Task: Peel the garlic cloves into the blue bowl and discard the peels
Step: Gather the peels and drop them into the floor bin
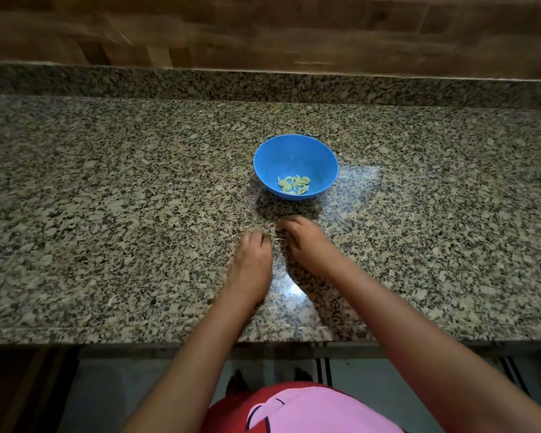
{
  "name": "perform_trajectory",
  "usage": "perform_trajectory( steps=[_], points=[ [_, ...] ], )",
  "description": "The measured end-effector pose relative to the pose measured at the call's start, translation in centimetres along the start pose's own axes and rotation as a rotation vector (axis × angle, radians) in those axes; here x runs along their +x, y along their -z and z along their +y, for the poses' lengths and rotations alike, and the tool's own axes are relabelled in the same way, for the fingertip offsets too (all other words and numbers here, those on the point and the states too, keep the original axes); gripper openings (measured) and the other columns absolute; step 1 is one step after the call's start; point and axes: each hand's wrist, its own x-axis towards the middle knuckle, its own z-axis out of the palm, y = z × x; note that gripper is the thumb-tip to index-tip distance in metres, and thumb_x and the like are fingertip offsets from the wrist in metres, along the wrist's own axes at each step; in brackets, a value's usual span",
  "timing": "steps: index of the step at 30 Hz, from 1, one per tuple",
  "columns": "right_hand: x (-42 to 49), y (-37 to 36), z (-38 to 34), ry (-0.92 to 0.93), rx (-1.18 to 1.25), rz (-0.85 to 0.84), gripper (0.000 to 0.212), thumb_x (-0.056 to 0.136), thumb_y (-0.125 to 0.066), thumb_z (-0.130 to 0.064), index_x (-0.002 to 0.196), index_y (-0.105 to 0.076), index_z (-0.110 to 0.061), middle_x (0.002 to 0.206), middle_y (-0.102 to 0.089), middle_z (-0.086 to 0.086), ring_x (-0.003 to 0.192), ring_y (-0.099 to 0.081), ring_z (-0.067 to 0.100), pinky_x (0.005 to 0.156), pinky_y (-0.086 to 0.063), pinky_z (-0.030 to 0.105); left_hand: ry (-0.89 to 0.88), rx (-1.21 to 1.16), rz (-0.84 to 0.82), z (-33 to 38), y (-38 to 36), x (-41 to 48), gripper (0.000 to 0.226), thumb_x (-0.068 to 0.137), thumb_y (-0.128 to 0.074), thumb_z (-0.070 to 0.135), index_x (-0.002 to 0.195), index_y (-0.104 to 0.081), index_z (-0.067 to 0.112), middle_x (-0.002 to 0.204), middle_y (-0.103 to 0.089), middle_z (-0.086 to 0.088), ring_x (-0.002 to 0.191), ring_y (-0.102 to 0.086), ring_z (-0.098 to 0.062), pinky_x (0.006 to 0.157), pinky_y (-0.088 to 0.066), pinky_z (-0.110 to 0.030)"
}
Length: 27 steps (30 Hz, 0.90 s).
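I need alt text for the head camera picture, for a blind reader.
Two bare hands, left hand and right hand, gather thin peels on a granite counter. Behind them, a blue bowl holds peeled garlic cloves.

1. Bowl [295,167] sat on the countertop [107,214], roughly centre, well back from the front edge.
2. Peeled garlic cloves [294,185] lay in the bowl, at the bottom, toward its near side.
3. Left hand [253,254] and right hand [303,245] were on the counter just in front of the bowl, side by side, near each other.
4. Thin peel scraps [277,236] lay between the two hands.
5. Backsplash wall [263,32] stood behind the counter.
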Motion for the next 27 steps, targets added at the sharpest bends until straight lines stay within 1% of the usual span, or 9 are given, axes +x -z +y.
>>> perform_trajectory(
  steps=[2, 4, 7, 11, 16, 19, 22, 24, 27],
  points=[
    [0.1, 0.2, 0.3, 0.017, -0.07, -0.057, 0.041, 0.092, -0.047, -0.004, 0.133, -0.05, -0.003, 0.14, -0.046, 0.013, 0.13, -0.04, 0.025, 0.11, -0.025, 0.026, -0.016, -0.004, 0.004, 0.6, -0.4, -0.7, 0.036, 0.098, -0.037, 0.008, 0.133, -0.043, 0.002, 0.133, -0.043, -0.012, 0.119, -0.038, -0.021, 0.097, -0.038, -0.029],
    [-0.8, 0.2, 0.7, 0.02, -0.117, -0.049, 0.035, 0.093, -0.048, -0.008, 0.126, -0.055, 0.0, 0.132, -0.05, 0.015, 0.123, -0.043, 0.026, 0.107, -0.031, 0.03, -0.029, -0.038, 0.014, 0.8, -0.6, -0.8, 0.033, 0.099, -0.039, 0.014, 0.127, -0.049, 0.001, 0.125, -0.049, -0.013, 0.113, -0.042, -0.022, 0.093, -0.041, -0.029],
    [-2.8, -0.4, 1.2, -0.003, -0.162, -0.009, 0.026, 0.094, -0.049, -0.014, 0.114, -0.06, -0.001, 0.119, -0.053, 0.012, 0.111, -0.043, 0.024, 0.098, -0.04, 0.036, -0.006, -0.08, 0.049, 0.4, -0.5, -0.3, 0.028, 0.096, -0.042, 0.003, 0.122, -0.054, 0.004, 0.12, -0.053, -0.007, 0.111, -0.041, -0.017, 0.087, -0.04, -0.025],
    [-4.1, -0.8, 0.3, 0.016, -0.123, 0.003, 0.023, 0.093, -0.051, -0.009, 0.111, -0.062, 0.0, 0.112, -0.053, 0.011, 0.109, -0.041, 0.023, 0.095, -0.038, 0.032, 0.031, -0.097, 0.073, 0.3, -0.3, 0.5, 0.028, 0.094, -0.041, -0.004, 0.113, -0.059, 0.006, 0.113, -0.057, -0.007, 0.104, -0.043, -0.019, 0.083, -0.04, -0.026],
    [-4.0, -1.4, -1.1, 0.043, -0.112, 0.038, 0.018, 0.092, -0.047, -0.005, 0.104, -0.058, 0.004, 0.106, -0.052, 0.014, 0.101, -0.039, 0.022, 0.087, -0.037, 0.03, 0.12, -0.178, 0.015, 0.6, 0.4, 1.5, 0.015, 0.093, -0.048, 0.004, 0.106, -0.054, 0.006, 0.105, -0.056, -0.009, 0.099, -0.046, -0.021, 0.082, -0.04, -0.029],
    [-3.7, -1.7, -1.3, 0.112, -0.158, 0.019, 0.013, 0.091, -0.046, 0.001, 0.099, -0.055, 0.004, 0.104, -0.053, 0.017, 0.096, -0.039, 0.024, 0.083, -0.038, 0.032, 0.144, -0.261, 0.026, 0.9, 0.9, 1.3, 0.017, 0.086, -0.053, -0.003, 0.089, -0.045, 0.012, 0.091, -0.055, -0.007, 0.085, -0.05, -0.02, 0.07, -0.042, -0.025],
    [-3.4, -1.8, -1.3, 0.097, -0.121, 0.031, 0.012, 0.095, -0.044, -0.003, 0.097, -0.055, -0.001, 0.103, -0.054, 0.013, 0.091, -0.038, 0.017, 0.083, -0.041, 0.029, 0.364, -0.51, 0.041, 0.9, 2.1, -0.1, 0.018, 0.086, -0.059, 0.0, 0.087, -0.046, 0.013, 0.084, -0.056, 0.001, 0.07, -0.053, -0.008, 0.054, -0.043, -0.01],
    [-3.3, -1.5, -2.0, -0.019, 0.015, 0.024, 0.01, 0.094, -0.048, -0.01, 0.094, -0.056, -0.004, 0.098, -0.056, 0.008, 0.09, -0.046, 0.017, 0.083, -0.044, 0.029, 0.57, -0.76, 0.098, 0.4, 3.0, -1.5, 0.018, 0.085, -0.064, 0.005, 0.084, -0.05, 0.016, 0.083, -0.06, 0.002, 0.069, -0.058, -0.01, 0.054, -0.047, -0.015],
    [-3.4, -1.5, -5.1, -0.163, 0.45, -0.031, 0.011, 0.088, -0.058, -0.009, 0.077, -0.06, -0.011, 0.072, -0.058, -0.002, 0.063, -0.052, 0.004, 0.057, -0.041, 0.019, 0.791, -1.273, 0.249, -1.0, 4.5, -4.0, 0.018, 0.082, -0.066, -0.001, 0.084, -0.052, 0.01, 0.088, -0.062, -0.007, 0.07, -0.058, -0.014, 0.057, -0.05, -0.022]
  ],
)
